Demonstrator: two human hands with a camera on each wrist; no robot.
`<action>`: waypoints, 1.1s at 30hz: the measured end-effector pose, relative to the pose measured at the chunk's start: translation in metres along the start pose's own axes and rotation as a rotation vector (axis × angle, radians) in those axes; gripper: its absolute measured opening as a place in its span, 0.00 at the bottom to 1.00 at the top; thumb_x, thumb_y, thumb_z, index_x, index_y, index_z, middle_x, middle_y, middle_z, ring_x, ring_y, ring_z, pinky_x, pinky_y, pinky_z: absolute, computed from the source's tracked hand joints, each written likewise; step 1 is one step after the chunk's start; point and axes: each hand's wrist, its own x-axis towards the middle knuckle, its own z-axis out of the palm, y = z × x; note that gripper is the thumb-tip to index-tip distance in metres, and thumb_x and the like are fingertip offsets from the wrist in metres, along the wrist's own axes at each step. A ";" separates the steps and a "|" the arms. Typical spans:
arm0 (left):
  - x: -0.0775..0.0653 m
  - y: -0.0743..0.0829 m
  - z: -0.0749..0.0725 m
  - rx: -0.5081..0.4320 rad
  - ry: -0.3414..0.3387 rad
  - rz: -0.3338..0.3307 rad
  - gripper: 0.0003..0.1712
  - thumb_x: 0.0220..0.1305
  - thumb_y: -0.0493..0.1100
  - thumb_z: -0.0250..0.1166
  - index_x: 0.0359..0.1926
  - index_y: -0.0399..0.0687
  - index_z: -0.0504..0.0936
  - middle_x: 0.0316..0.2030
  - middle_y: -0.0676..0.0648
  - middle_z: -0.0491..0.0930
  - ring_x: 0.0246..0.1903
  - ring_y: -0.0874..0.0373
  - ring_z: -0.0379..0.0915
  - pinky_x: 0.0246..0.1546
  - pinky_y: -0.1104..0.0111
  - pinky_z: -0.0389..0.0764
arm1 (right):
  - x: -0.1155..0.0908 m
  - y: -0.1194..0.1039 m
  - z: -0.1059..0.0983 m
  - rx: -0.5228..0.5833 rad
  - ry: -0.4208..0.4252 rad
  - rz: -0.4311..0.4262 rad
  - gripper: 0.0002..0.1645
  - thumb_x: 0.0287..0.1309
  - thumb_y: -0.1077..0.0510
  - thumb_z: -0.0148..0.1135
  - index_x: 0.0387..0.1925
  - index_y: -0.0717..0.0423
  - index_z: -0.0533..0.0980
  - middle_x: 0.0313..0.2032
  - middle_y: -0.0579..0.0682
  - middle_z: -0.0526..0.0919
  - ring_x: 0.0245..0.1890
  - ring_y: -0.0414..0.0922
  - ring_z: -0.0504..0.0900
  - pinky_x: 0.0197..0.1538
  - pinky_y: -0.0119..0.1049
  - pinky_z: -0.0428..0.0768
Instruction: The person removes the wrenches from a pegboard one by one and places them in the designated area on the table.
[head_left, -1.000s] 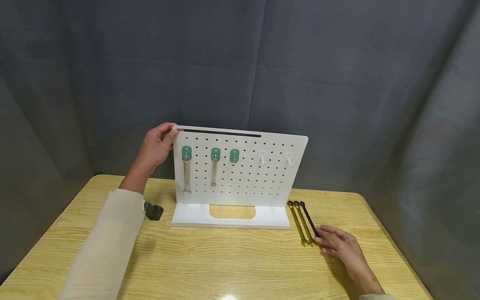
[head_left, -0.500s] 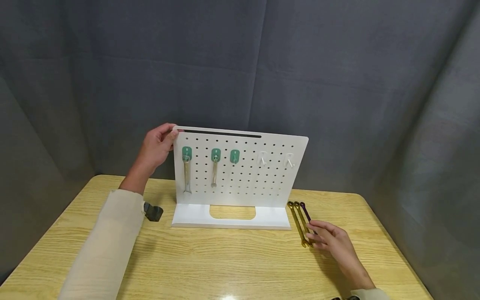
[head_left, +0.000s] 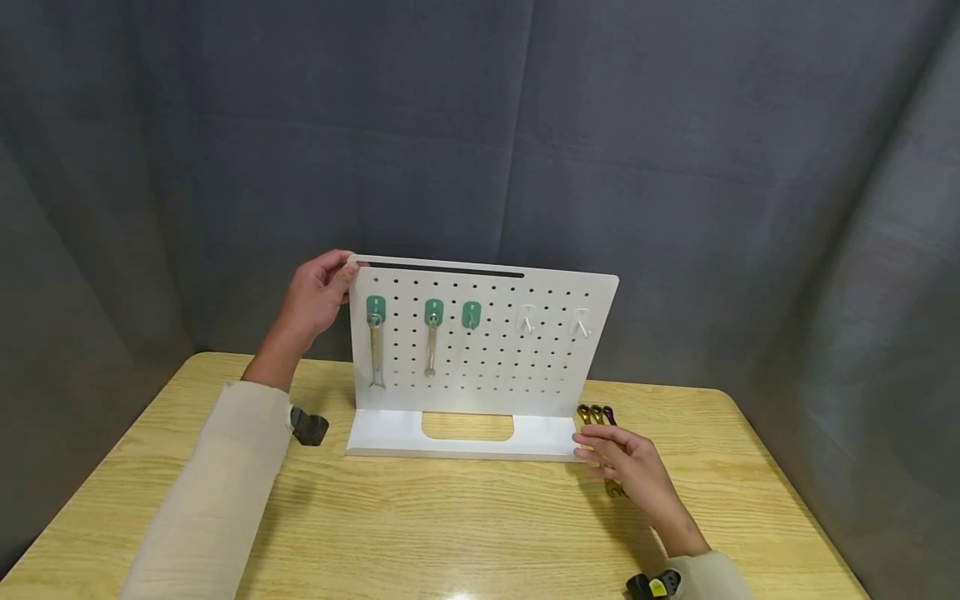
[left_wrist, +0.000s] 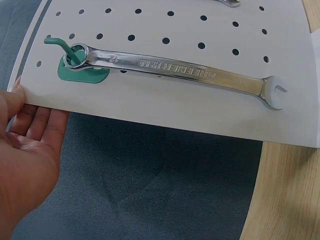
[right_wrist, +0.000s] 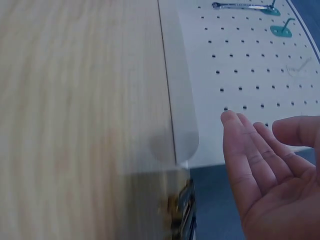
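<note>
My left hand (head_left: 315, 290) pinches the pegboard (head_left: 401, 400) by its upper left corner while my right hand (head_left: 633, 468) is over the loose wrenches.
My left thumb lies on the board's front, the fingers behind it. My right fingers are nearly straight and close together, thumb standing apart, gripping nothing; whether the fingertips touch the board's base (head_left: 386, 429) I cannot tell. Partly hidden under that hand, two golden wrenches (head_left: 587, 422) and a purple wrench (head_left: 611, 420) lie side by side just past the base's right end, toward the back right corner of the table (head_left: 450, 517). The board stands near the table's back edge, with a silver wrench (head_left: 377, 350) on the green hook nearest its left edge and a shorter wrench (head_left: 431, 348) on the next.
</note>
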 end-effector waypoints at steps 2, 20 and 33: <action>-0.001 0.000 0.000 0.008 0.009 0.000 0.20 0.81 0.46 0.55 0.64 0.38 0.78 0.57 0.38 0.79 0.54 0.52 0.75 0.61 0.53 0.77 | 0.003 -0.002 0.006 0.001 -0.022 -0.008 0.26 0.77 0.53 0.58 0.63 0.69 0.74 0.56 0.60 0.84 0.52 0.50 0.86 0.52 0.50 0.84; -0.001 0.002 -0.002 0.002 0.001 -0.001 0.23 0.83 0.49 0.52 0.65 0.39 0.78 0.59 0.39 0.78 0.57 0.50 0.74 0.61 0.54 0.77 | 0.030 -0.025 0.073 0.032 -0.163 -0.072 0.22 0.77 0.59 0.57 0.61 0.72 0.75 0.56 0.65 0.82 0.54 0.56 0.84 0.52 0.44 0.84; -0.001 0.001 -0.003 -0.010 -0.021 -0.013 0.24 0.82 0.51 0.52 0.63 0.38 0.78 0.57 0.38 0.79 0.55 0.52 0.76 0.60 0.56 0.77 | 0.055 -0.034 0.117 0.055 -0.193 -0.098 0.23 0.78 0.58 0.56 0.65 0.68 0.74 0.58 0.62 0.82 0.56 0.56 0.83 0.54 0.51 0.83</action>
